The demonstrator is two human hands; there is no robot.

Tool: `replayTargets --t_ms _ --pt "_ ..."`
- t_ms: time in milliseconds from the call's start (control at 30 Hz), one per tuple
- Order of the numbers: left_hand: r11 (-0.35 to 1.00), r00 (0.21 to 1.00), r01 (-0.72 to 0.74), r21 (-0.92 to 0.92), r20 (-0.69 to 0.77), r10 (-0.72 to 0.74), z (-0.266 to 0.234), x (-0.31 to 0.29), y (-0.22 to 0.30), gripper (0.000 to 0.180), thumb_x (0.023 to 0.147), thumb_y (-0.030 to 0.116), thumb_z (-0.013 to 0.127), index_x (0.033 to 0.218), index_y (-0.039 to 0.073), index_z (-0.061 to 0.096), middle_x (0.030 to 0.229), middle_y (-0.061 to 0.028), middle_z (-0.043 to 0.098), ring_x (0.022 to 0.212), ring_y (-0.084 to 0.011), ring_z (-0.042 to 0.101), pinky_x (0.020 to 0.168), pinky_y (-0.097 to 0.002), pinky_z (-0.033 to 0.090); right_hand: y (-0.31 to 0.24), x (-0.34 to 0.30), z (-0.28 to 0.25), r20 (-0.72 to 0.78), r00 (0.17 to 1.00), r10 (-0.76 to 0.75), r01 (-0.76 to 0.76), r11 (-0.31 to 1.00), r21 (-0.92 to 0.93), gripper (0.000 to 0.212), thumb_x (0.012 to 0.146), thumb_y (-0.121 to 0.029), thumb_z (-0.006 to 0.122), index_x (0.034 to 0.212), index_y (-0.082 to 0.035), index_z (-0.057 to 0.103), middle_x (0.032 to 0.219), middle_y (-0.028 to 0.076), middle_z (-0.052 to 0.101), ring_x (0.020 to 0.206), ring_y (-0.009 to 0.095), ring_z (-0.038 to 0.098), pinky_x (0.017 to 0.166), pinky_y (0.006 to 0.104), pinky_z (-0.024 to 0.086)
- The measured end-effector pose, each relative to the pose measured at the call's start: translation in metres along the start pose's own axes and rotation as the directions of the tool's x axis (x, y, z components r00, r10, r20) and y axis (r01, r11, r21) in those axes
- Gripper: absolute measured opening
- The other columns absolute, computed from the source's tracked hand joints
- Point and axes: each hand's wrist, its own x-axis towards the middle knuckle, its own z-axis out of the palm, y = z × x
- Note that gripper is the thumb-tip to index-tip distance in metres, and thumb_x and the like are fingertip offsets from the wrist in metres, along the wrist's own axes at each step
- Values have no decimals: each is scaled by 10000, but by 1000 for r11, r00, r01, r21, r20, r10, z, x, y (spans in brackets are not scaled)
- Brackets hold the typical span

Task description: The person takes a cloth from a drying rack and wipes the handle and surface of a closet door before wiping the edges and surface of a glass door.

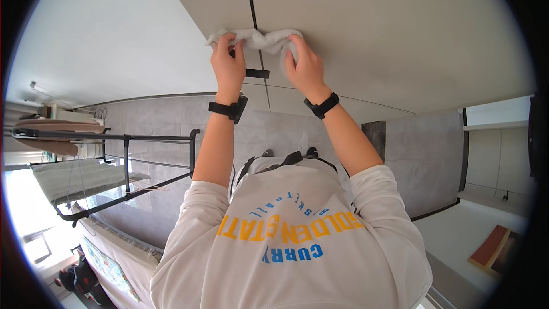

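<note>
Two hands hold one white cloth at the far side of the scene, gathered into a loose, wrinkled strip against a pale, flat cabinet front (pixel 366 28). The left hand (pixel 227 63) has its fingers bent over the left end of the white cloth (pixel 264 40), thumb close by; the right hand (pixel 304 68) pinches the right end between thumb and fingers, and a fold hangs there toward the near side. The middle of the strip runs unsupported by fingers, across a dark seam (pixel 251 0) in the front. The cloth looks light, limp and soft, unlikely to break or slip; a grip at each end suits it, though the slack middle would probably bunch. Whether it is damp, I cannot tell. Just nearer than the cloth, beside the left wrist, a short black handle (pixel 257 73) stands out from the cabinet. As a container, the cabinet appears closed, its contents hidden. On the left, a black drying rack (pixel 127 154) carries a grey towel (pixel 86 177) and a brown garment (pixel 57 127).
</note>
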Motion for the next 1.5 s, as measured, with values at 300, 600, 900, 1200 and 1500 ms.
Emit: replayTargets --t_ms 300,600,900,1200,1500 --pt "994 990 -81 74 123 72 23 -21 -5 202 801 84 734 982 57 650 834 -152 667 747 -318 642 673 -403 502 40 -45 -13 48 996 78 -70 987 -147 344 809 -46 613 1147 -79 554 858 119 684 679 329 647 579 429 510" --pt "965 908 -227 132 387 161 82 -71 29 182 822 93 703 982 47 631 848 -161 668 828 -384 617 721 -464 485 83 -99 -36 100 951 291 -249 918 -308 363 837 -89 618 1184 -62 513 849 156 681 720 343 664 610 444 521" --pt "995 954 -6 -95 297 34 72 -94 26 212 854 52 673 1055 66 609 872 -182 675 823 -331 674 700 -428 523 88 -103 -30 121 951 283 -246 935 -255 396 873 -122 603 1240 -65 465 902 185 681 755 383 654 633 479 513" --pt "998 996 65 -27 -61 -66 -24 -77 7 183 896 91 687 1037 26 590 812 -127 709 706 -210 711 626 -293 528 29 -45 2 219 963 158 -155 987 -31 396 879 -94 579 1268 -109 505 902 176 678 745 379 642 639 472 500" --pt "995 995 96 29 -28 -95 -55 -73 6 180 906 112 680 1020 6 589 783 -116 702 684 -189 694 623 -293 525 20 -31 34 291 955 63 -44 997 -70 454 837 -54 578 1269 -189 541 930 134 680 720 376 651 621 463 541"
